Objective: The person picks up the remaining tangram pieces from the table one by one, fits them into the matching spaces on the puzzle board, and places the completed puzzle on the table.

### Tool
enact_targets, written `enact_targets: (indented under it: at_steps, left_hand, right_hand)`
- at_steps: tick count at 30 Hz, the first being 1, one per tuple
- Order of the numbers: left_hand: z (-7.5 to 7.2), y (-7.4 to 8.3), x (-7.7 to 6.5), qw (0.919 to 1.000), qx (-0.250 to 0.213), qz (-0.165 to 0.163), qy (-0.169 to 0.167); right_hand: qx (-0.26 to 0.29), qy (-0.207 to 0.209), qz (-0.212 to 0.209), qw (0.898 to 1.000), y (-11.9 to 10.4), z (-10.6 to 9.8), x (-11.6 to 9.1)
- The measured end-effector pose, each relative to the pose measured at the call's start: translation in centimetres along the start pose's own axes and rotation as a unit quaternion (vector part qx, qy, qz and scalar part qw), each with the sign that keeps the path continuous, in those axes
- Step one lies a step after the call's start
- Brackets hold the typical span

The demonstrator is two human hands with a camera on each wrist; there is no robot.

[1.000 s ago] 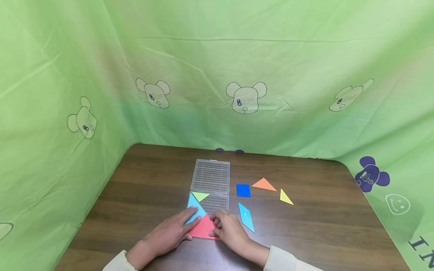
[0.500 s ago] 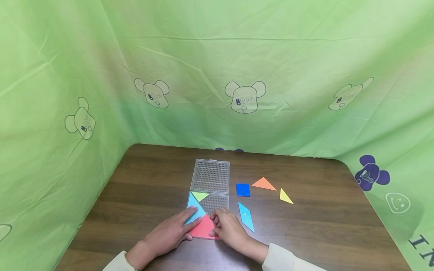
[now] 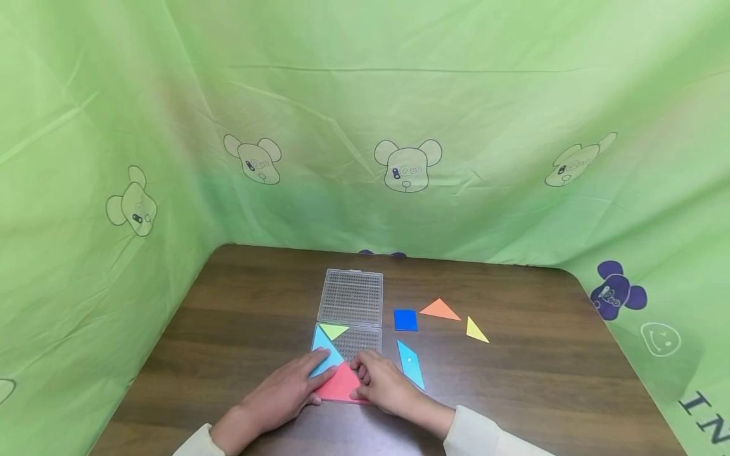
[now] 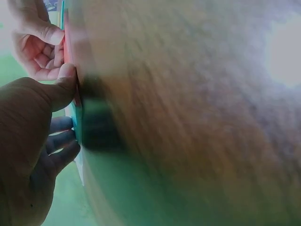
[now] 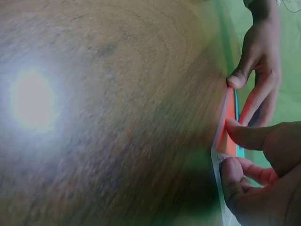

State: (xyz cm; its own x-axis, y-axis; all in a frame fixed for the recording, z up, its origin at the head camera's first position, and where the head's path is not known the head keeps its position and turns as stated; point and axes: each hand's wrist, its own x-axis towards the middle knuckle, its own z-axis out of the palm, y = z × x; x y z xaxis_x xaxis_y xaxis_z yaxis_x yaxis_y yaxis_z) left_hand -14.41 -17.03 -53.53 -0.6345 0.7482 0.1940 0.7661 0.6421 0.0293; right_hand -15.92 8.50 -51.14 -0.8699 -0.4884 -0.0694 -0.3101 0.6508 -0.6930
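A hinged clear plastic case (image 3: 352,297) lies unfolded on the table. In its near half sit a large light blue triangle (image 3: 320,342), a large red triangle (image 3: 339,384) and a small light green triangle (image 3: 333,331). My left hand (image 3: 285,389) rests with extended fingers over the blue and red triangles, its thumb (image 4: 67,73) at the case's near edge. My right hand (image 3: 388,386) has curled fingers at the red triangle's right corner. Its thumb (image 5: 237,132) lies on the red piece, and a bent finger (image 5: 230,172) is at the case's corner.
Right of the case lie a dark blue square (image 3: 405,320), an orange triangle (image 3: 440,310), a yellow triangle (image 3: 476,330) and a light blue parallelogram (image 3: 410,363). A green printed cloth (image 3: 319,209) surrounds the brown wooden table (image 3: 256,297).
The head view has shifted slightly, so the case and loose pieces appear a little farther left. Both hands stay at the same places on the pieces.
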Motion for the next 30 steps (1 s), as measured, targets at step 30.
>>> enact_targets:
  at_steps: [30]
  left_hand:
    - [-0.4, 0.2, 0.2, 0.9952, -0.052, -0.043, -0.071]
  right_hand:
    - [0.005, 0.052, -0.032, 0.998, 2.1, -2.6, 0.1]
